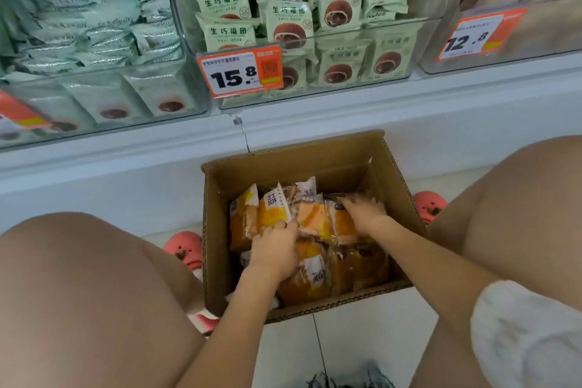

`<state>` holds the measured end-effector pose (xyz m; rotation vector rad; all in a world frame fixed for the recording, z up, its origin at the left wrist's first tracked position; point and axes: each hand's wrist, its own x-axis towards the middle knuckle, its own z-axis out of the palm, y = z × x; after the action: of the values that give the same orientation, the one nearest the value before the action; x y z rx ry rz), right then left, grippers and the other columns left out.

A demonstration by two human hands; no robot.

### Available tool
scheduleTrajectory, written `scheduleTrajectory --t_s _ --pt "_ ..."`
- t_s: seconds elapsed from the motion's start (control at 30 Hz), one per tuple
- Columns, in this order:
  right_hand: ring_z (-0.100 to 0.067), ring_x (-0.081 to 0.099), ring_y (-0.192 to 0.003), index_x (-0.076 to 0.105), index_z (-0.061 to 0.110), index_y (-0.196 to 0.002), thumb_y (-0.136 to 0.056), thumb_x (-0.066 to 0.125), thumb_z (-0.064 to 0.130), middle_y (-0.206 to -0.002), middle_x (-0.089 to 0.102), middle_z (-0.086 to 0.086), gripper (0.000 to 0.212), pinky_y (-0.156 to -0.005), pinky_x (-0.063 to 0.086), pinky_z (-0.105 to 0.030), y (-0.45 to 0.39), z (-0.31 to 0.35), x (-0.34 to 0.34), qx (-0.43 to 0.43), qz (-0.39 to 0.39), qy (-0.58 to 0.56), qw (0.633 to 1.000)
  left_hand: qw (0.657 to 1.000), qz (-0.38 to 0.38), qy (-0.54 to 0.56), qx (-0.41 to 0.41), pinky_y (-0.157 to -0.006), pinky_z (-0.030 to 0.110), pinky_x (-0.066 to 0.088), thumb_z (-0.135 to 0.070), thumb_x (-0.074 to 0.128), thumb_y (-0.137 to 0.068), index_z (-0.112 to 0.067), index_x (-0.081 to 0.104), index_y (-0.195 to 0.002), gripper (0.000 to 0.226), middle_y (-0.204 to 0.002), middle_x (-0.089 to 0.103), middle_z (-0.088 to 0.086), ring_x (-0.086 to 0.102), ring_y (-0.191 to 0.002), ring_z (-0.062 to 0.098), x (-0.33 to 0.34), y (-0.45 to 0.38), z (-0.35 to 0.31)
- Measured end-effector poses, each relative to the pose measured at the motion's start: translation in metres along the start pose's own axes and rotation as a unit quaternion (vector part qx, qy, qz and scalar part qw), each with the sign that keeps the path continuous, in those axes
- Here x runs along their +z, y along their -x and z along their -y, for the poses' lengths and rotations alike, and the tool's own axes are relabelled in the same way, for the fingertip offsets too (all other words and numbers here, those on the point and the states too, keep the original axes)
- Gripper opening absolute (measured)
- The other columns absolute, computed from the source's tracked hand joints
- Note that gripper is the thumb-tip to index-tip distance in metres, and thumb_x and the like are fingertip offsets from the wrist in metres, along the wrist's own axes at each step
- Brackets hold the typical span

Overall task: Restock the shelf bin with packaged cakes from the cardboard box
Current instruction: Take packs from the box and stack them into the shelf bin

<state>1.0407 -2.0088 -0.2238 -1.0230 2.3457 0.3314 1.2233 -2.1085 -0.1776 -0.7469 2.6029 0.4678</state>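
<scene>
Both your hands are down inside the cardboard box (302,167), which sits on the pale tiled floor (362,340) between your bare knees. Your left hand (274,253) curls its fingers around the near edge of an upright orange-and-white packaged cake (273,209); your right hand (365,211) lies with fingers spread flat on the wrappers toward the far right of the pile, though motion blur hides whether it grips anything.

Going left to right along the shelf above: a clear plastic bin (104,98) holds pale green packets lying in a loose heap, with an orange tag partly visible at its left corner. The middle clear bin (356,30) is packed with pale green packets showing a round brown cake, and an orange price tag (241,71) reading 15.8 hangs on its front. On the right, a third bin (535,25) carries a tag (475,36) reading 12.8; its contents are blurred.

A white shelf ledge (315,110) juts out between the bins and the box. Pink slippers (184,249) show beside the box on either side.

The box is brown corrugated board with ragged cut edges. The cakes inside are soft, glossy, crinkled plastic packs, stacked unevenly, filling the lower half directly under your hands.
</scene>
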Motion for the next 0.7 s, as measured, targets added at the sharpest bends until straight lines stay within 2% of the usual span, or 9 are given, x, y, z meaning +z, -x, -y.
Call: scheduleTrajectory --t_s 0.1,0.23,0.37,0.43,0.5,0.57,0.6,0.63,0.7 --pt "-0.032 0.027 -0.137 0.031 0.023 -0.144 -0.09 0.051 0.015 -0.146 0.034 -0.011 0.058 -0.11 0.026 -0.051 -0.003 0.006 0.0 0.002 -0.026 0.052 0.998 0.999 -0.031 0.031 0.009 -0.088 0.042 0.047 -0.023 0.043 -0.096 -0.023 0.039 -0.139 0.043 -0.131 0.051 0.005 0.05 -0.115 0.028 0.0 -0.004 0.005" --pt "-0.034 0.023 -0.138 0.043 0.023 -0.139 -0.084 0.067 0.02 -0.146 0.033 -0.012 0.06 -0.108 0.027 -0.053 -0.003 -0.003 -0.012 -0.011 0.01 0.075 0.997 0.996 -0.033 0.08 0.005 -0.079 0.04 0.052 -0.024 0.046 -0.095 -0.022 0.045 -0.133 0.038 -0.115 0.06 0.004 0.058 -0.101 0.025 0.002 -0.005 0.007" --pt "-0.027 0.052 -0.117 0.051 0.017 -0.127 -0.078 0.075 0.023 -0.131 0.054 -0.006 0.055 -0.095 0.048 -0.04 0.011 -0.015 -0.026 -0.103 0.035 -0.051 0.993 0.98 0.006 0.197 -0.019 -0.086 0.04 0.052 -0.032 0.061 -0.09 -0.02 0.039 -0.137 0.054 -0.119 0.059 0.004 0.058 -0.105 0.023 0.002 -0.005 0.008" --pt "-0.023 0.055 -0.114 0.051 0.018 -0.126 -0.081 0.072 0.026 -0.127 0.057 -0.001 0.051 -0.091 0.049 -0.034 0.024 -0.012 -0.039 -0.157 0.025 -0.103 0.982 0.953 0.017 0.302 -0.015 -0.094 0.03 0.047 -0.037 0.071 -0.082 -0.018 0.036 -0.14 0.07 -0.129 0.053 0.0 0.053 -0.117 0.019 -0.004 -0.003 0.005" --pt "-0.02 0.057 -0.109 0.053 0.018 -0.121 -0.083 0.069 0.032 -0.12 0.059 0.0 0.044 -0.088 0.049 -0.033 0.038 -0.007 -0.054 -0.209 0.024 -0.159 0.965 0.92 0.026 0.392 -0.005 -0.095 0.026 0.044 -0.041 0.076 -0.076 -0.019 0.039 -0.139 0.076 -0.128 0.053 -0.005 0.05 -0.121 0.014 -0.012 0.001 -0.002" --pt "-0.019 0.062 -0.087 0.057 0.016 -0.108 -0.083 0.067 0.04 -0.101 0.063 -0.006 0.036 -0.073 0.051 -0.033 0.052 -0.003 -0.069 -0.252 0.03 -0.21 0.944 0.889 0.031 0.457 0.004 -0.087 0.021 0.05 -0.042 0.072 -0.079 -0.02 0.053 -0.122 0.052 -0.111 0.06 -0.013 0.057 -0.108 0.006 -0.021 0.003 -0.008" --pt "-0.016 0.062 -0.078 0.058 0.017 -0.103 -0.084 0.066 0.041 -0.092 0.063 -0.006 0.031 -0.065 0.05 -0.028 0.06 -0.001 -0.076 -0.261 0.036 -0.239 0.934 0.875 0.028 0.483 0.009 -0.075 0.016 0.051 -0.042 0.066 -0.084 -0.019 0.059 -0.106 0.032 -0.093 0.065 -0.015 0.063 -0.092 0.001 -0.026 0.006 -0.011" --pt "-0.013 0.063 -0.074 0.059 0.019 -0.102 -0.086 0.065 0.04 -0.091 0.065 -0.005 0.027 -0.061 0.05 -0.024 0.068 -0.001 -0.083 -0.262 0.038 -0.272 0.925 0.859 0.018 0.511 0.015 -0.062 0.012 0.05 -0.041 0.058 -0.09 -0.017 0.06 -0.091 0.024 -0.073 0.065 -0.015 0.064 -0.073 -0.001 -0.03 0.009 -0.015" --pt "-0.008 0.067 -0.076 0.06 0.024 -0.107 -0.09 0.058 0.04 -0.095 0.068 0.002 0.024 -0.061 0.053 -0.02 0.08 -0.003 -0.096 -0.238 -0.001 -0.33 0.913 0.824 -0.004 0.566 0.013 -0.048 0.016 0.049 -0.041 0.043 -0.096 -0.012 0.056 -0.084 0.034 -0.056 0.058 -0.008 0.061 -0.052 0.003 -0.036 0.013 -0.021"
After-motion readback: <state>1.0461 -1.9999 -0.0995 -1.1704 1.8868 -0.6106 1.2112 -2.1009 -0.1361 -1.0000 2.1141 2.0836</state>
